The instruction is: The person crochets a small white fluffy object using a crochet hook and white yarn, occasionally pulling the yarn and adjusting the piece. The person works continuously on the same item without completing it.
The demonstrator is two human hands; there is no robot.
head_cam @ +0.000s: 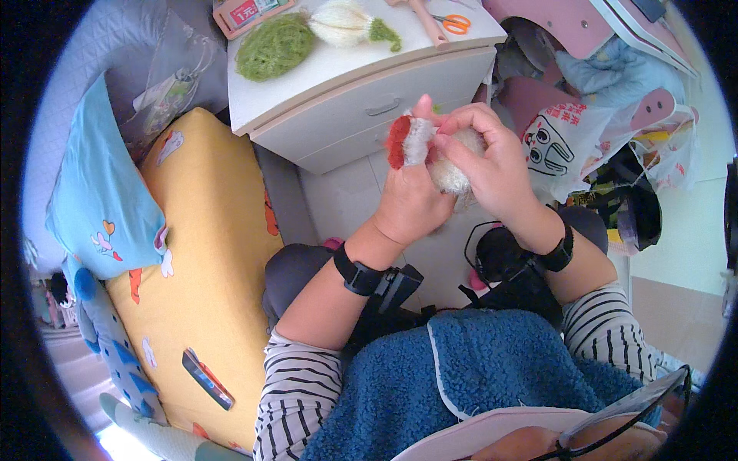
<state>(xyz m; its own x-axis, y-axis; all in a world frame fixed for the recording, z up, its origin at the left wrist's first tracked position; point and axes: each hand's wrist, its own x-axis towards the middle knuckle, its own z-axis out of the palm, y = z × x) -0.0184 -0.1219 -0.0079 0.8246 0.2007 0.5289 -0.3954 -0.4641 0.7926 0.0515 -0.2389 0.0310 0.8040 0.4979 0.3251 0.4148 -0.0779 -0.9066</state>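
My left hand (410, 199) holds a small fuzzy piece (408, 142) with a red edge and a white-grey band, which looks knitted or crocheted. It lies across my fingers, with a fingertip showing above it. My right hand (496, 152) meets it from the side, thumb and forefinger pinched together at the white edge. Whatever lies between those fingertips is too small to make out. Between my palms sits a fluffy cream yarn ball (455, 173), partly covered by both hands. A bit of green shows behind my fingers.
A white drawer cabinet (369, 86) stands ahead, bearing green yarn (275, 47), a cream fuzzy bundle (340, 23) with a green tip, and orange-handled scissors (455, 24). A yellow-covered bed (202, 230) is at left. Plastic bags (559, 144) hang at right.
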